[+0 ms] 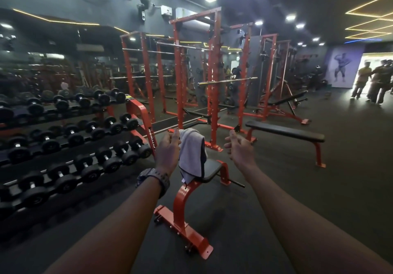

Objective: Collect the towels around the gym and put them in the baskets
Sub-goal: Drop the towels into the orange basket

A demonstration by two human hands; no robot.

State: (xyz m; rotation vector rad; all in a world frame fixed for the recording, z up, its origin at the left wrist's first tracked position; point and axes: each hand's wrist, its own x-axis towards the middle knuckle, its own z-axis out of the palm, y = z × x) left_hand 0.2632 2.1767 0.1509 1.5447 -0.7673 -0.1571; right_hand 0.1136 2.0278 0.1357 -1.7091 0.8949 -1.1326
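Observation:
A light grey towel (191, 154) hangs draped over the upright back of a red-framed seat (210, 170) with a black pad, straight ahead of me. My left hand (169, 148), with a watch on the wrist, is stretched out just left of the towel, fingers relaxed and close to its top edge; contact is unclear. My right hand (239, 148) reaches forward to the right of the towel, apart from it, fingers loosely spread and holding nothing. No basket is in view.
A long dumbbell rack (70, 137) fills the left side. Red squat racks (212, 78) stand behind the seat. A flat black bench (285, 134) sits to the right, with an incline bench beyond. Dark rubber floor stretches right, where people (374, 82) stand by a bright doorway.

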